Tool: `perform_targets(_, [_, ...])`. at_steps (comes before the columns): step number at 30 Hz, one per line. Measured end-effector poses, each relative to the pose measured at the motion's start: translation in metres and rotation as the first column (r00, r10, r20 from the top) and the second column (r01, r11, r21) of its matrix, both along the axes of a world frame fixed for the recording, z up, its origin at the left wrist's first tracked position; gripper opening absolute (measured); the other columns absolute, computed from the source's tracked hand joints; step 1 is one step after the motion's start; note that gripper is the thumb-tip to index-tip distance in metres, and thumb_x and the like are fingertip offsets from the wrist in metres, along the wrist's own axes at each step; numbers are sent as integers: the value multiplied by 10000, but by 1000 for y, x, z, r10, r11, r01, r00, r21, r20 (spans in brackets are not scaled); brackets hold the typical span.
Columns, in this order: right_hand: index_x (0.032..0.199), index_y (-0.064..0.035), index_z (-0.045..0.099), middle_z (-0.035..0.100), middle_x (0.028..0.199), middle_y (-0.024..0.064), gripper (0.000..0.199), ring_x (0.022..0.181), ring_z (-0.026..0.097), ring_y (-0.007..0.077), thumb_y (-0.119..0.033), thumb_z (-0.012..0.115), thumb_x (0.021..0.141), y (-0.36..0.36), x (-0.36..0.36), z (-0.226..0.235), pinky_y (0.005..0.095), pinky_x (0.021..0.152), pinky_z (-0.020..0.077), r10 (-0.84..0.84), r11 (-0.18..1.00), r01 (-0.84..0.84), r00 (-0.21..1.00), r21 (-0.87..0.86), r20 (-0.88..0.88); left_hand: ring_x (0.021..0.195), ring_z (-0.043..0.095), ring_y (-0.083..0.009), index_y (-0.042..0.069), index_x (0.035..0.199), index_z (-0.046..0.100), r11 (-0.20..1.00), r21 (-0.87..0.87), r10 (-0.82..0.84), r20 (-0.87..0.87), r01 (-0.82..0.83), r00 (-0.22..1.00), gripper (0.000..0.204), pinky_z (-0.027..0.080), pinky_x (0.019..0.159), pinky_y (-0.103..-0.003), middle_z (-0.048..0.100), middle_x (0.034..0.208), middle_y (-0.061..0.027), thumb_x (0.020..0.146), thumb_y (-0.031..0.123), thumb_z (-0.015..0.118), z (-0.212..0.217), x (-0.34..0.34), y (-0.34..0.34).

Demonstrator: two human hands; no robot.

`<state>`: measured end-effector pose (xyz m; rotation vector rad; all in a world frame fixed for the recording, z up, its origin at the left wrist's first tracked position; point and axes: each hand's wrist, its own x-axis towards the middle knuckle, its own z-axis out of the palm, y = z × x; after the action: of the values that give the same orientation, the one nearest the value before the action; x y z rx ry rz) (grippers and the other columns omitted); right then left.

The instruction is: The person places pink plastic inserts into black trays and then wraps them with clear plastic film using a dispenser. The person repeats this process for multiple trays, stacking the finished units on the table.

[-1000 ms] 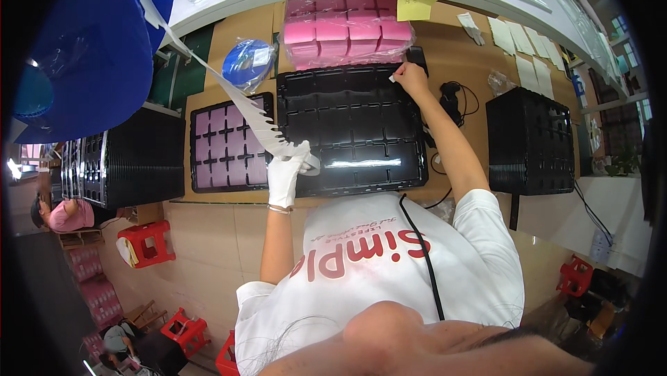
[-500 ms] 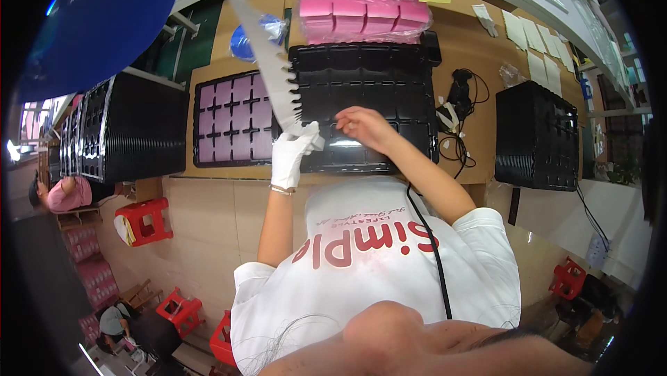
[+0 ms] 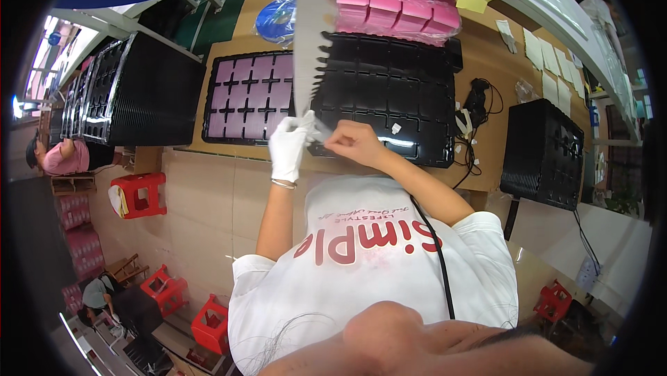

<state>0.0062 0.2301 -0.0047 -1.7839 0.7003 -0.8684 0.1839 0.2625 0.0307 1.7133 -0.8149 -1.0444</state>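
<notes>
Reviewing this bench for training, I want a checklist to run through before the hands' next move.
1. Left hand holding the white strip: ok, closed on its lower part.
2. Grip of the right hand on the strip: cannot tell; it is at the strip's lower end.
3. Both hands gloved: not ok; left gloved, right bare.
4. Black tray free of bits: not ok; a small white piece lies on it.
5. Strip clear of the black tray: cannot tell; it overlaps the tray's left edge in view.
</notes>
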Motion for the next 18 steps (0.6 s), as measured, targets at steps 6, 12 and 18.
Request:
perform_targets(6, [781, -71, 645, 551, 716, 61, 153, 691, 555, 234, -209, 711, 769, -22, -7, -24, 365, 636, 444, -55, 996, 76, 946, 54, -320, 550, 521, -26, 24, 793, 651, 996, 74, 38, 199, -53, 979, 286, 410, 511, -194, 621, 655, -2, 847, 291, 741, 3, 69, 24])
perform_targets(12, [836, -74, 611, 619, 821, 88, 169, 811, 614, 292, -213, 673, 761, -16, 16, -37, 406, 704, 480, -150, 984, 79, 850, -160, -504, 544, 504, -21, 29, 740, 632, 994, 102, 19, 155, -35, 988, 302, 399, 513, -193, 608, 642, 13, 830, 289, 757, 6, 72, 32])
perform_targets(18, [825, -78, 609, 653, 835, 90, 154, 825, 635, 293, -193, 667, 741, -17, 22, -34, 417, 725, 490, -162, 986, 157, 805, -58, -571, 554, 490, -14, 44, 765, 634, 995, 89, -41, 32, 38, 999, 269, 383, 513, -184, 592, 658, 30, 822, 269, 770, -8, 56, 32])
